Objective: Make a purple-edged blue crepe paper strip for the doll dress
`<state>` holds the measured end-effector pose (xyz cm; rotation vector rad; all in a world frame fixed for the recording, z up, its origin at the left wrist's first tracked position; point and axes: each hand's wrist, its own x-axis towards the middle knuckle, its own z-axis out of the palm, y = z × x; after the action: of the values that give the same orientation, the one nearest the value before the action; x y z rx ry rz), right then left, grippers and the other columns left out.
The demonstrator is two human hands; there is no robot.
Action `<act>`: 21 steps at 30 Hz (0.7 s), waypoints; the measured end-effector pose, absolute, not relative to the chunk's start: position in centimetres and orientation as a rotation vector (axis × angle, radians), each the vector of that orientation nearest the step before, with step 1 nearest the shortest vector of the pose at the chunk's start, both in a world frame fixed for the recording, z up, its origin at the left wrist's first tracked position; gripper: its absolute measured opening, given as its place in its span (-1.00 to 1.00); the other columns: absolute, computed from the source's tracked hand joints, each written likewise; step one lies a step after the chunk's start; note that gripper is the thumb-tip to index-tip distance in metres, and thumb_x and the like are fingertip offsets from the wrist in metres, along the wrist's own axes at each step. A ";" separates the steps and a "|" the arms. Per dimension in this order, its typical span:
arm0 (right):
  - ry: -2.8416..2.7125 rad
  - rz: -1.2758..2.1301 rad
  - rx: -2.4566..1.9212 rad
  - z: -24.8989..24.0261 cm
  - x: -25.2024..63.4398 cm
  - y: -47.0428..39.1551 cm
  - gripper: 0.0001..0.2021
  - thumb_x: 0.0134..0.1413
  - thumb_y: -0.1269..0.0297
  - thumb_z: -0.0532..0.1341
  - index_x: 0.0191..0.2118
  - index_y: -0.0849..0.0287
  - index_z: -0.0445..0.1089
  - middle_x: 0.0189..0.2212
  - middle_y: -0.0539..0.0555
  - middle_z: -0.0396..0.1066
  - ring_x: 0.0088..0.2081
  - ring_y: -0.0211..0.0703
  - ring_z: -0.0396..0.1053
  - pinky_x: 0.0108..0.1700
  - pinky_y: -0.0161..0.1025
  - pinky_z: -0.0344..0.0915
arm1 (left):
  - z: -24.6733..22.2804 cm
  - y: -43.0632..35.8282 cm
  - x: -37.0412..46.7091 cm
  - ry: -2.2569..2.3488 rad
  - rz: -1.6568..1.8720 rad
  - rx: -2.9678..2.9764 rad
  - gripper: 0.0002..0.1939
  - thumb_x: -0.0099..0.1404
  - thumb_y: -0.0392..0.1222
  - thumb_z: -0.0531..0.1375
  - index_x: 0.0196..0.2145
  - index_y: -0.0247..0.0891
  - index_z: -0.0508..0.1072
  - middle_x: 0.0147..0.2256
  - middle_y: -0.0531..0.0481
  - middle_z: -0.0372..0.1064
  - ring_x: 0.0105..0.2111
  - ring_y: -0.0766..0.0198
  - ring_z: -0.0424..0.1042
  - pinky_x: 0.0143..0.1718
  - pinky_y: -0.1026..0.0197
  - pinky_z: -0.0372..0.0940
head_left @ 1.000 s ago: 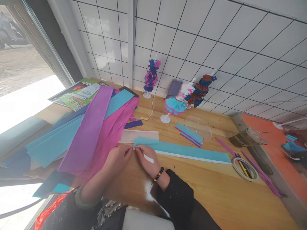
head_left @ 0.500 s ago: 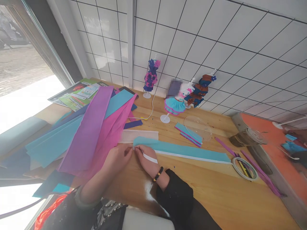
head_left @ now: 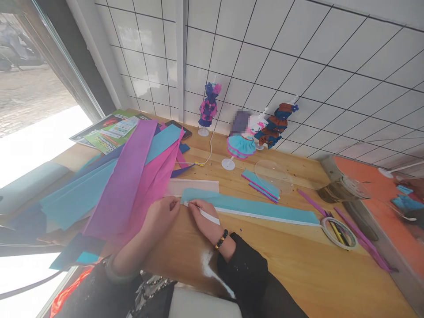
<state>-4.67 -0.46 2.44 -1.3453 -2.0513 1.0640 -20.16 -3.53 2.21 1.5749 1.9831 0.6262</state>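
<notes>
Just beyond the brown front of the counter [head_left: 285,260], a person's left hand [head_left: 161,218], fingers narrowed, grip unclear, sits apart from the right hand [head_left: 207,219], which pinches loose white tape [head_left: 209,216]. Half a second ago their fingertips met; the gap suggests the right now works alone. The teal strip [head_left: 261,209] stretches rightward beyond both hands, coloured sheets [head_left: 121,181] pile up leftward, and dressed stands [head_left: 241,147] line the far side.
</notes>
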 end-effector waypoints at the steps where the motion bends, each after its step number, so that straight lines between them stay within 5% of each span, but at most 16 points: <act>1: -2.018 1.089 -1.354 2.5 -4.6 -0.4 -0.73 0.13 0.26 -0.04 -0.37 0.12 0.40 -0.41 -0.01 0.43 -0.34 -0.24 0.32 -0.31 -0.33 0.18 | 2.2 -3.5 -20.2 1.988 0.622 1.572 -0.75 0.16 -0.12 -0.03 -0.44 -0.24 0.40 -0.53 0.06 0.35 -0.50 0.30 0.31 -0.50 0.32 0.06; 8: -1.793 1.321 -1.472 3.3 -2.9 -0.8 -0.73 0.08 0.18 -0.02 -0.47 0.16 0.34 -0.80 -0.13 0.16 -0.67 -0.32 0.18 -0.53 -0.38 0.12 | 2.4 -3.5 -20.1 2.027 0.582 1.560 -0.75 0.16 -0.11 -0.04 -0.47 -0.23 0.37 -0.57 0.08 0.31 -0.52 0.31 0.29 -0.51 0.32 0.03; 21: -1.467 1.298 -1.674 3.2 4.9 -2.4 -0.70 -0.01 0.02 0.04 -0.56 0.13 0.20 -0.84 -0.14 0.10 -0.75 -0.35 0.03 -0.64 -0.38 -0.02 | 2.5 -3.2 -20.1 2.049 0.541 1.574 -0.77 0.14 -0.10 -0.04 -0.51 -0.22 0.34 -0.58 0.08 0.28 -0.54 0.30 0.27 -0.52 0.32 0.01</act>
<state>4.86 -2.39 3.18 -1.6738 -1.4673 1.2984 -20.15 -3.20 2.47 1.5737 2.0492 0.5411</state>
